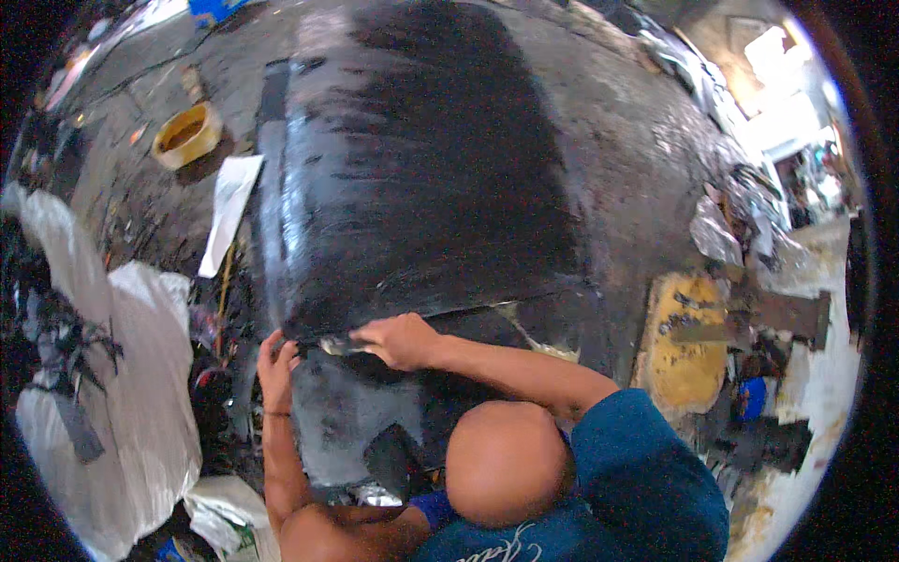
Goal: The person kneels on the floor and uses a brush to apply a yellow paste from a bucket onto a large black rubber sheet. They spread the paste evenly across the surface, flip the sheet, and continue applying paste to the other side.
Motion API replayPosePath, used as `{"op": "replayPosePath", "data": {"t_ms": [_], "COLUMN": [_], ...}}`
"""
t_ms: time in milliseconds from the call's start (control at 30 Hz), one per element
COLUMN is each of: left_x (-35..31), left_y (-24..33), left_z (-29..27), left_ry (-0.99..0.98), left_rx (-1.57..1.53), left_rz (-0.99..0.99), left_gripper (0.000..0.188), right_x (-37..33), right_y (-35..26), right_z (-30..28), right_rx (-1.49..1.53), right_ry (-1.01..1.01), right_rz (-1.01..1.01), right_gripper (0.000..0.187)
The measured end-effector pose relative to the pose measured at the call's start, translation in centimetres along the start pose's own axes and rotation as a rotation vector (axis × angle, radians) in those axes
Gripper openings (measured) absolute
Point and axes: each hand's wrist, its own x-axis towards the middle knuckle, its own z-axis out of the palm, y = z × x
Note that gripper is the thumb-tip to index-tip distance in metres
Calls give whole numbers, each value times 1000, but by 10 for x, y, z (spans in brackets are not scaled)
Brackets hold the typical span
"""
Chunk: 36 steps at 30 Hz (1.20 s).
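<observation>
A large black sheet (pixel 449 178) lies on the ground, with a shiny strip along its left side and dark, streaky smears over its surface. At its near left corner, my left hand (pixel 278 363) has its fingers bent and closed on the edge. My right hand (pixel 405 343) is closed in a fist around a brush-like tool (pixel 335 347), whose pale tip points left along the sheet's near edge. Most of the tool is hidden by the fingers. Both hands are a short way apart.
At the far left stands a yellow bowl (pixel 187 137) with brown contents. A white strip (pixel 230 214) lies beside the sheet. White sacks (pixel 140 375) fill the left side. To the right are a yellow, oval-ended board (pixel 688 351), dark flat pieces (pixel 787 318) and crumpled clear plastic (pixel 716 229).
</observation>
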Motion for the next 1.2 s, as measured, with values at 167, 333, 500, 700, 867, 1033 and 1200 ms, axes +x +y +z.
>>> {"op": "replayPosePath", "data": {"t_ms": [167, 333, 500, 700, 867, 1033, 1200], "left_x": [2, -7, -19, -22, 5, 20, 17], "left_y": [-17, -9, 3, 30, 47, 165, 240], "left_z": [-10, 25, 14, 35, 24, 46, 81], "left_ry": [-2, -64, -67, -72, -156, -273, -186], "left_rx": [-484, -584, -531, -563, -530, -553, -490], "left_rz": [-107, -153, -176, -143, -5, 136, 367], "left_gripper": [36, 14, 16, 23, 27, 27, 24], "right_x": [-53, -186, -237, -280, -390, -398, -353], "right_y": [62, 210, 181, 159, 162, 126, 206], "right_z": [-143, -184, -137, -131, -60, -60, -145], "right_rx": [207, -330, -256, -220, -534, -349, 966], "right_ry": [501, 359, 123, 441, 450, 458, 1100], "right_rz": [363, 444, 371, 492, 786, 818, 1231], "right_gripper": [35, 31, 45, 48, 52, 51, 36]}}
